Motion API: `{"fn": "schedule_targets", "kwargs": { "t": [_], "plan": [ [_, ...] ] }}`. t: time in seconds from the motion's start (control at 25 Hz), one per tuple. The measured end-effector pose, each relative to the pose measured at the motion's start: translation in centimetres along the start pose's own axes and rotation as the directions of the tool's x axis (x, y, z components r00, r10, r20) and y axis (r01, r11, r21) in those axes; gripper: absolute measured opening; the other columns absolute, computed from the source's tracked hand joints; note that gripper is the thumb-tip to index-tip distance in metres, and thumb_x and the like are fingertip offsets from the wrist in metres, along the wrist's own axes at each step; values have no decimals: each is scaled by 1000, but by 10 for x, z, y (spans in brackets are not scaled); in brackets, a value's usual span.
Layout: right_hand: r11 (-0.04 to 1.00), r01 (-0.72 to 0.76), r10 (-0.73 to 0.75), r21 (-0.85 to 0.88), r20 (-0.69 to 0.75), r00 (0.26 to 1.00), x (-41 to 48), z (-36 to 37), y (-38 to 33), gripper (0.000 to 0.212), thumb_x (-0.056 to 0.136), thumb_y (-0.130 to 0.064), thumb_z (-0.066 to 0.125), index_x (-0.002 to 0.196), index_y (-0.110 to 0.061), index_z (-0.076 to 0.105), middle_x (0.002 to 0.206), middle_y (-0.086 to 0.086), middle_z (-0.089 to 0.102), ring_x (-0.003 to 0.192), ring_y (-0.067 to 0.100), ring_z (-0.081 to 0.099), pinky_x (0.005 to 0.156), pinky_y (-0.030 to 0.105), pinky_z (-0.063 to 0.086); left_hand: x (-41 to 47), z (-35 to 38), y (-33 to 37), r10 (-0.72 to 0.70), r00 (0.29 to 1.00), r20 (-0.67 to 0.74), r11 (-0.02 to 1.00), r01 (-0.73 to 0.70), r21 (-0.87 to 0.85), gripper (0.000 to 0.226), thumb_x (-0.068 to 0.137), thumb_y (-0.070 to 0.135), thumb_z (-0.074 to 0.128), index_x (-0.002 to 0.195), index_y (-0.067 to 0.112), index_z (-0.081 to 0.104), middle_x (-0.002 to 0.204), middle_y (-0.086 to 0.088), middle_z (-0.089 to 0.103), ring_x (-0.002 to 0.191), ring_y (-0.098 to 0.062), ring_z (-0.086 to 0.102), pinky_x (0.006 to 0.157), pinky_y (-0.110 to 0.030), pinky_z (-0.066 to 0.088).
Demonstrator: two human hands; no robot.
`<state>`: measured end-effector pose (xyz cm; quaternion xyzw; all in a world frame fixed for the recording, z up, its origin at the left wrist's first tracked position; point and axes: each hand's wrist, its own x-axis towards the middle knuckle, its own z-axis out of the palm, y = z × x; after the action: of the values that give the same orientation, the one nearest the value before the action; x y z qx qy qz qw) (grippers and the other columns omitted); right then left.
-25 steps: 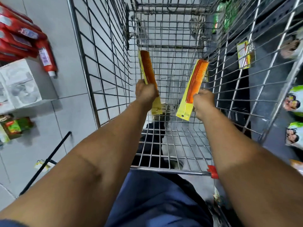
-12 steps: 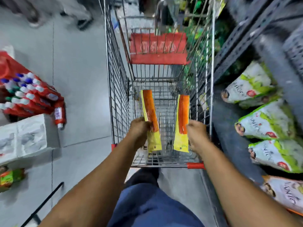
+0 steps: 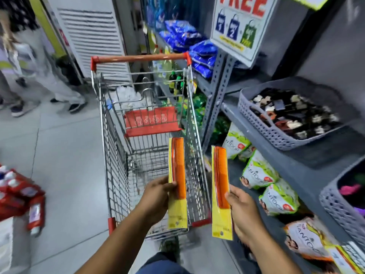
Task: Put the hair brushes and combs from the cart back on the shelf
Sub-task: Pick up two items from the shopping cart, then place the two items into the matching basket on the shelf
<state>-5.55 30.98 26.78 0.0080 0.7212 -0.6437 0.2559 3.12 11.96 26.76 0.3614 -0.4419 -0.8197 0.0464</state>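
My left hand (image 3: 156, 198) grips an orange comb on a yellow card (image 3: 177, 180), held upright above the wire cart (image 3: 116, 155). My right hand (image 3: 244, 210) grips a second orange comb on a yellow card (image 3: 221, 186), held upright just right of the cart's rim. The cart basket looks bare inside, with its red child seat flap (image 3: 152, 121) at the far end. The grey metal shelf (image 3: 262, 139) runs along the right, bearing a grey basket of hair clips (image 3: 262, 123).
A second grey basket (image 3: 339, 206) sits nearer on the shelf. Green and white packets (image 3: 258, 173) lie on the lower shelf. Red bottles (image 3: 21, 196) are stacked on the floor at left. People's legs (image 3: 59, 91) stand at far left. A promo sign (image 3: 237, 26) hangs above.
Both hands have lifted the combs out of the cart and risen above it; the right comb has shifted right past the rim. The view has tilted up, showing the shelf and baskets.
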Motion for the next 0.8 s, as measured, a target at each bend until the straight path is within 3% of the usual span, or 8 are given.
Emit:
{"fn": "schedule_targets", "kwargs": {
  "t": [0.12, 0.24, 0.4, 0.48, 0.6, 0.72, 0.76, 0.8],
  "plan": [
    [998, 60, -58, 26, -83, 995, -25, -36, -6, 28, 90, 3, 45, 99, -10, 69, 85, -6, 77, 83, 10, 69, 80, 33, 54, -20, 32, 3, 12, 995, 102, 1000, -13, 13, 27, 92, -7, 43, 99, -1, 68, 79, -16, 73, 71, -25, 69, 59, -29, 58],
    [992, 111, -98, 66, -172, 980, -56, -72, -15, 33, 90, 5, 46, 83, -20, 67, 78, -11, 72, 70, -5, 66, 69, 15, 51, -36, 70, -1, 5, 980, 200, 997, -19, 70, 26, 89, -7, 45, 94, -1, 69, 81, -19, 70, 68, -25, 67, 63, -32, 55],
    [982, 179, -158, 54, -275, 949, -97, -124, -15, 39, 89, 7, 46, 80, -22, 70, 80, -12, 77, 75, -2, 69, 70, 19, 50, -61, 125, -16, -51, 934, 355, 991, 2, 137, 25, 87, -7, 46, 101, -9, 67, 84, -27, 67, 63, -28, 66, 56, -30, 55],
    [978, 206, -179, 44, -340, 923, -115, -150, -9, 32, 89, 4, 49, 93, -19, 70, 86, -11, 76, 84, -1, 68, 73, 13, 48, -72, 153, -24, -82, 897, 434, 985, 6, 173, 24, 88, -5, 47, 102, -10, 66, 86, -29, 66, 67, -29, 63, 57, -31, 53],
    [975, 217, -176, 42, -450, 876, -144, -187, 1, 25, 88, -9, 58, 108, -22, 65, 107, -6, 72, 103, 8, 63, 95, 26, 45, -86, 196, -37, -167, 814, 556, 969, 32, 243, 25, 89, -4, 47, 96, -3, 71, 83, -25, 70, 66, -30, 66, 56, -32, 54],
    [955, 293, -211, 53, -573, 792, -174, -215, 1, 22, 82, -11, 64, 98, -25, 70, 86, -16, 76, 95, -1, 67, 82, 13, 49, -103, 244, -44, -249, 709, 660, 949, 42, 314, 31, 89, -8, 44, 83, -4, 74, 80, -30, 72, 61, -31, 70, 53, -33, 55],
    [947, 314, -212, 65, -608, 765, -181, -219, 2, 19, 78, -21, 69, 97, -25, 70, 90, -12, 77, 99, 3, 67, 82, 12, 49, -101, 256, -49, -272, 688, 673, 942, 47, 333, 32, 88, -11, 42, 82, -7, 73, 75, -30, 71, 58, -32, 71, 51, -35, 56],
    [936, 342, -215, 76, -647, 731, -189, -226, 4, 34, 68, -39, 76, 98, -24, 71, 96, -7, 77, 102, 7, 66, 83, 12, 49, -104, 275, -52, -300, 658, 690, 923, 18, 384, 32, 89, -16, 39, 86, -12, 71, 65, -26, 71, 52, -30, 70, 47, -34, 57]
  ]
}}
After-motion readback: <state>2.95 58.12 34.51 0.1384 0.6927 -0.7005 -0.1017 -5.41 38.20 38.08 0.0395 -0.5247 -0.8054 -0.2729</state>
